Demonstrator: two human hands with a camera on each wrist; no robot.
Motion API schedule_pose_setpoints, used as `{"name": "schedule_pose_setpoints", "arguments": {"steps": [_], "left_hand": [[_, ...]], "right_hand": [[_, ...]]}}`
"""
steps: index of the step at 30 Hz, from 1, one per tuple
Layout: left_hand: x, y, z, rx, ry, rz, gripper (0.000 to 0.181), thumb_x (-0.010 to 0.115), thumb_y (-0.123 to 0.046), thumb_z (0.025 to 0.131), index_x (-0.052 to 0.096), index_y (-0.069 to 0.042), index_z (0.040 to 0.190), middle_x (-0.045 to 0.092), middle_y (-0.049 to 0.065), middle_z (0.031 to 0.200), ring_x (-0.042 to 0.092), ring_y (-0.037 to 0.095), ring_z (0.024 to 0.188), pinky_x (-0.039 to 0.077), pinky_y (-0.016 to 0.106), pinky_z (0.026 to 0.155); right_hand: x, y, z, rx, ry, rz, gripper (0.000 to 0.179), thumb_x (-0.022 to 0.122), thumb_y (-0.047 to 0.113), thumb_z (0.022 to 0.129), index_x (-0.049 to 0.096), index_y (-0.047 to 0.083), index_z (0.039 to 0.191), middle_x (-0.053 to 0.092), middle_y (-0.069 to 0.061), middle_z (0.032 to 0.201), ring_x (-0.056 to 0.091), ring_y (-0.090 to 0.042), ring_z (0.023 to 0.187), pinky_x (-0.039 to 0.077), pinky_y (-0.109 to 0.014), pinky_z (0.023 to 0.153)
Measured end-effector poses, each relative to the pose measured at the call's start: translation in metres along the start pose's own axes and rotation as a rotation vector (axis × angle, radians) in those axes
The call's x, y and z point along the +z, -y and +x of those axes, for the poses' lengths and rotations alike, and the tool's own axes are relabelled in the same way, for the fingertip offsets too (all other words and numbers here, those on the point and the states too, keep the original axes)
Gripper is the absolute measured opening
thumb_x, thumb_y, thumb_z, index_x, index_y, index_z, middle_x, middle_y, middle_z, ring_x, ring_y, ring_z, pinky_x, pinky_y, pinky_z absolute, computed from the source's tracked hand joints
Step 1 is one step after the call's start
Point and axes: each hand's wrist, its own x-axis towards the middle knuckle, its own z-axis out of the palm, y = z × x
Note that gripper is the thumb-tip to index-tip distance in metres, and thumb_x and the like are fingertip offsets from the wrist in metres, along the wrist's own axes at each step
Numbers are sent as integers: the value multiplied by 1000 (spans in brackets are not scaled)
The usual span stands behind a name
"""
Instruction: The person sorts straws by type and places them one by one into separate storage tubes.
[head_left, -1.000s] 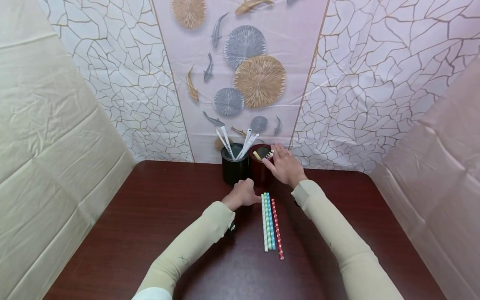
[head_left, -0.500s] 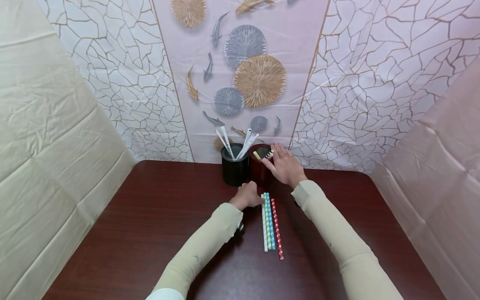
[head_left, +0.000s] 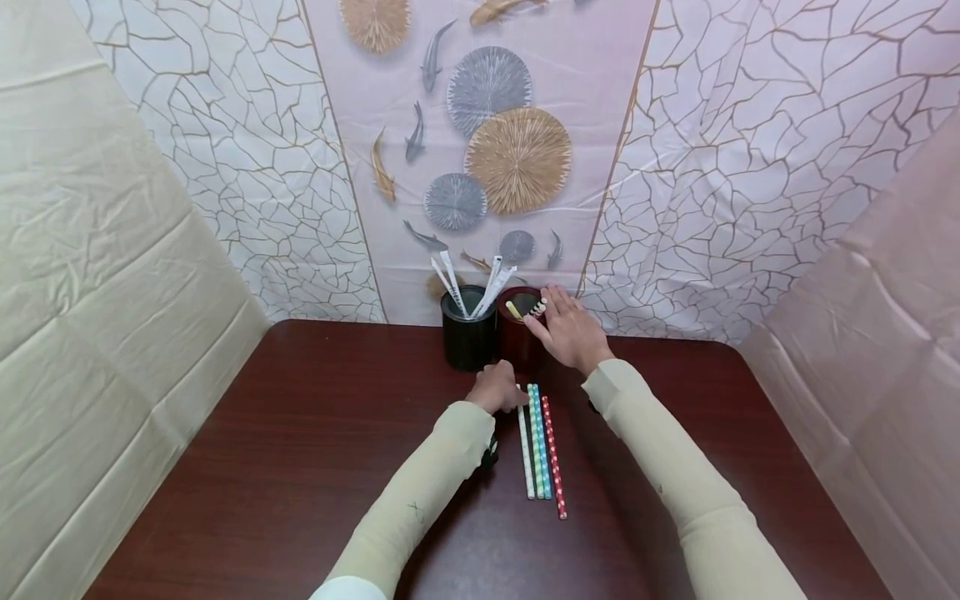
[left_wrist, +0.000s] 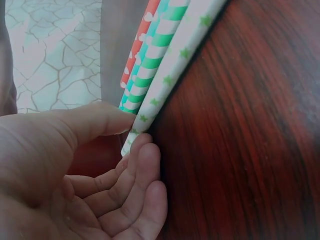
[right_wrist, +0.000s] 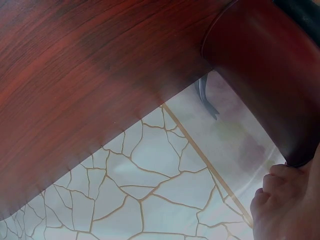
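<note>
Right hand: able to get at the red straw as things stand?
Looks like yes, probably. The red straw lies outermost on the right hand's side, nothing visible between them. The hand rests on the red cup, though, so it would likely have to let go first.

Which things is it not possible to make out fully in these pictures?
Head view: lower ends of the slim white printed sticks, hidden by the black cylindrical cup.
Left wrist view: near end of the white paper straw with green stars, cut off by the top edge.
Right wrist view: part of the right hand, cut off by the right edge.
</note>
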Motion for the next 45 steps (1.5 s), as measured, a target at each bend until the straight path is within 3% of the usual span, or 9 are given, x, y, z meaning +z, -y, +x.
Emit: {"name": "schedule_pose_setpoints", "arguments": {"steps": [8,15,19,26,35,41,45], "left_hand": [[1,-2,2,-40,-8,-18,25,79,-27,94,67,-8,83,69,7,69,69,23,67,51,33,60],[3,6,27,-89,55,-41,26,80,-29,92,71,-6,84,71,8,68,68,23,63,52,35,56],[10,16,40,-78,34,-28,25,78,-30,91,68,-8,83,70,7,66,66,24,63,52,35,55],[-16,8,1,-30,-21,-78,24,76,-27,95,69,-6,86,71,9,71,65,24,67,52,34,60],[-44,13,-7,22,-79,-91,25,76,-31,96,68,-6,97,73,5,73,66,24,78,53,34,73],[-63,12,-19,96,-150,-104,23,75,-27,94,72,-7,85,72,4,74,66,26,80,54,38,75],[-76,8,-27,147,-178,-92,31,74,-27,95,73,-10,69,66,-1,61,63,21,71,51,35,72]], "right_hand": [[-2,1,-1,10,4,16,85,26,61,112,23,-6,165,23,-24,174,20,-37,164,22,-52,133],[-2,1,0,6,1,15,85,26,60,112,24,-6,164,24,-25,174,20,-38,164,22,-53,133],[-3,1,-1,6,2,22,85,27,60,112,24,-6,164,24,-24,174,20,-37,164,22,-52,133],[-2,2,0,3,0,25,84,26,59,112,23,-7,164,23,-25,174,20,-39,164,22,-53,133],[-2,3,1,7,8,28,85,25,61,112,22,-7,164,22,-25,174,19,-38,164,21,-53,133],[0,1,2,8,14,23,86,24,61,112,22,-7,164,21,-26,174,19,-39,164,20,-53,133],[1,0,2,6,13,19,87,23,62,111,23,-7,164,22,-26,174,19,-40,164,19,-53,133]]}}
